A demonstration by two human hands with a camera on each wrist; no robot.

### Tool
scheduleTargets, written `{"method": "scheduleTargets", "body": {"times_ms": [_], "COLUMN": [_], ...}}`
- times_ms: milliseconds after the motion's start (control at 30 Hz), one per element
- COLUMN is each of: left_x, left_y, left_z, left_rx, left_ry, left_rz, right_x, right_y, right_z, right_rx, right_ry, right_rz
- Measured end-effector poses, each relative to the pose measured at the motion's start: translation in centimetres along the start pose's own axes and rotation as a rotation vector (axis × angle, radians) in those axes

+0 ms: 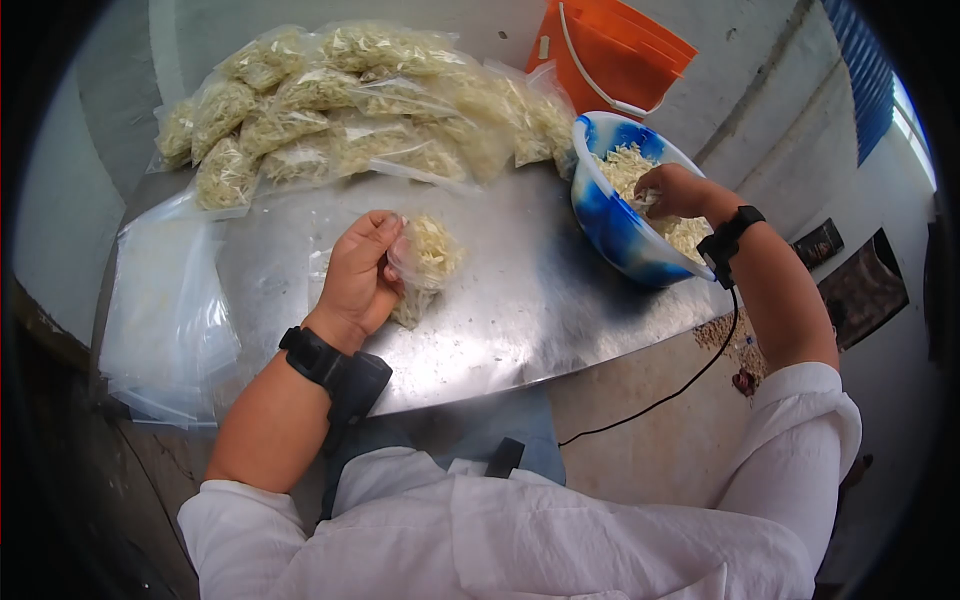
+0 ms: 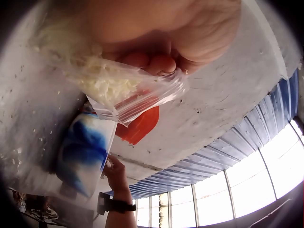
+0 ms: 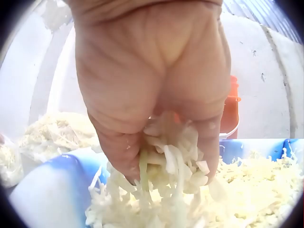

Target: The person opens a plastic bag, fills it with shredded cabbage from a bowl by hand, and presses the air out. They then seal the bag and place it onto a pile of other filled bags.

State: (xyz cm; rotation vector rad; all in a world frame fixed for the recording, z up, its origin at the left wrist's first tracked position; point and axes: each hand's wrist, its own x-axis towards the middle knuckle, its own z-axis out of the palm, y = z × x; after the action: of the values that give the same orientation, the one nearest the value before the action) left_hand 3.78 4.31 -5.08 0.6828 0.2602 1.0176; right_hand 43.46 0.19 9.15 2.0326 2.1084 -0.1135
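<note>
The right hand (image 1: 675,190) grips pale vegetable shreds (image 3: 166,166) within a blue-and-white bowl (image 1: 612,215). Well to its left, a part-filled clear plastic bag (image 1: 432,262) sits at the left hand (image 1: 352,272), whose fingers pinch its edge.
</note>
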Motion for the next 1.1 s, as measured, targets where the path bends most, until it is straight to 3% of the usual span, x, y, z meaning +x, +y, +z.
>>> {"method": "scheduleTargets", "body": {"times_ms": [100,167,267,400,467,600,667,700,767,867,1100], "left_x": [0.0,0.0,-0.3,-0.6,-0.9,-0.4,-0.1,-0.1,0.0,0.2,-0.5], "left_y": [0.0,0.2,0.9,2.5,2.8,1.5,0.2,0.0,-0.3,0.1,0.8], "left_z": [0.1,0.5,1.6,3.6,4.9,4.8,4.1,4.0,3.8,3.9,4.1], "left_rx": [0.013,0.024,0.045,0.014,0.007,0.039,0.07,0.07,0.061,0.069,0.106], "left_ry": [0.003,0.0,0.036,0.02,-0.071,-0.041,0.094,0.1,0.098,0.063,0.103], "left_rz": [-0.001,0.009,0.003,-0.002,-0.006,0.004,-0.063,-0.06,-0.072,-0.068,-0.058], "right_x": [-1.3,-1.7,-2.8,-2.9,-3.0,-3.2,-3.0,-2.8,-2.8,-2.7,-1.5], "right_y": [0.9,2.9,3.2,4.7,4.4,3.9,3.3,2.6,0.1,-5.7,-18.3], "right_z": [-1.7,-0.9,-0.9,-0.7,-0.8,-0.4,-0.4,-0.5,-0.9,-1.3,2.7], "right_rx": [0.335,0.102,0.174,0.161,0.369,0.688,0.987,0.989,1.272,1.475,1.662], "right_ry": [0.215,0.266,0.299,0.338,0.491,0.558,0.618,0.614,0.589,0.602,0.465], "right_rz": [0.116,0.124,0.247,0.231,0.336,0.292,0.171,0.167,-0.07,-0.237,-0.523]}}
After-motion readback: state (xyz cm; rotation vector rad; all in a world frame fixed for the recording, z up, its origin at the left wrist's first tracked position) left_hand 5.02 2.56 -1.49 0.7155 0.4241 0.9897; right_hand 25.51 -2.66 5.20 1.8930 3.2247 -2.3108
